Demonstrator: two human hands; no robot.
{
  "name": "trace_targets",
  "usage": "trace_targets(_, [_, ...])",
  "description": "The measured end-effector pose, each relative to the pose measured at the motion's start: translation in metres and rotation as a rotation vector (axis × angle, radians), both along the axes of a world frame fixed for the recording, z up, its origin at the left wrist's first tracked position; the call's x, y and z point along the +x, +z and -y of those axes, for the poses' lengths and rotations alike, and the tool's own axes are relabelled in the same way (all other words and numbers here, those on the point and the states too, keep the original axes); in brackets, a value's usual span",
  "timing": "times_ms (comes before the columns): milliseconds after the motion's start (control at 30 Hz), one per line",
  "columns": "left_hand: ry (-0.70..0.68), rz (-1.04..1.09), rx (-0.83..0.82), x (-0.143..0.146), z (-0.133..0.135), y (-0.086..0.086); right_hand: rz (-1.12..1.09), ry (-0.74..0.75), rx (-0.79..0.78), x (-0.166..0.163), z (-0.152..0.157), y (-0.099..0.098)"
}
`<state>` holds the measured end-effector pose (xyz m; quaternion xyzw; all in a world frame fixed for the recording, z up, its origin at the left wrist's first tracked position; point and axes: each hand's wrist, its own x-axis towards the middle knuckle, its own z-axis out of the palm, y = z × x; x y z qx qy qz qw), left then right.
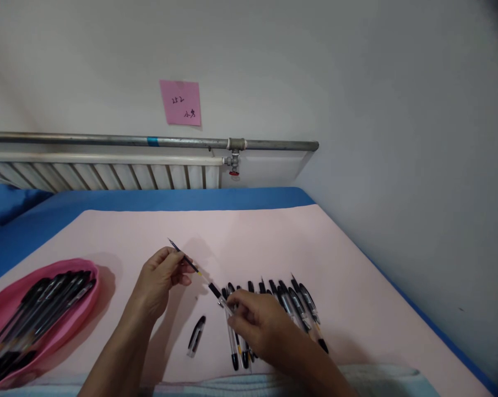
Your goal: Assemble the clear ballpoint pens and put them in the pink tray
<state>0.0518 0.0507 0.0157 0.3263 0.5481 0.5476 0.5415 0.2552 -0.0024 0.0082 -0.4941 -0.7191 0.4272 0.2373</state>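
Observation:
Pinched in the fingers of my left hand (168, 275) is a pen refill (187, 260), its tip pointing up and left. My right hand (259, 322) grips a clear pen barrel (223, 299) with a black grip section. The refill's rear end lines up with the barrel's mouth; I cannot tell whether it is partly inside. A loose black pen cap (196, 336) lies on the pink surface between my forearms. Around and beyond my right hand lie several pen parts (296, 303), clear barrels, caps and refills, partly hidden by that hand.
At the left stands a pink basin (92, 270) holding several black pens (54, 303). The pink sheet (216, 231) lies over a blue surface (232, 198). A radiator (104, 173), a metal pipe (183, 142) and a pink note (180, 103) are at the wall behind. Light blue cloth (381, 380) runs along the near edge.

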Motion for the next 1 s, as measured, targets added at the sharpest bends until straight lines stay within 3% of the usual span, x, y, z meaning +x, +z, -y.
trace_targets(367, [0.003,0.007,0.014,0.0035,0.0018,0.0045,0.05,-0.008,0.081,-0.0006,0.0003,0.0019])
trace_targets(1000, [0.017,0.01,0.033,0.0016,0.0015,0.0013,0.111,0.041,0.081,0.0016,-0.0004,0.0051])
